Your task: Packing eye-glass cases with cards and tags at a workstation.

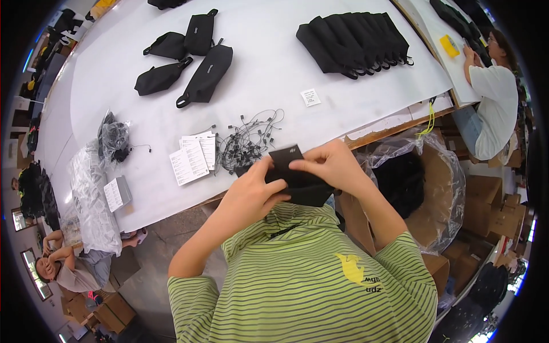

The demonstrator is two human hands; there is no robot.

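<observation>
At the table's near edge my left hand [251, 191] is closed on the left side of a black fabric pouch [311, 193]. My right hand [331, 166] is closed at the pouch's right side, its thumb against a small black card tag [285, 154] that stands up over the fabric. The fingers hide part of the pouch and the tag's lower end. Just beyond my left hand lies a tangle of black tag strings [243, 143]. White printed cards [190, 160] are fanned out beside the strings.
Several black pouches [209, 71] lie at the far left, and a row of overlapping ones [354, 43] at the far right. A white label [310, 97], a card stack [118, 193] and plastic bags [91, 194] are on the table. A plastic-lined carton [443, 188] stands right. Two people sit nearby.
</observation>
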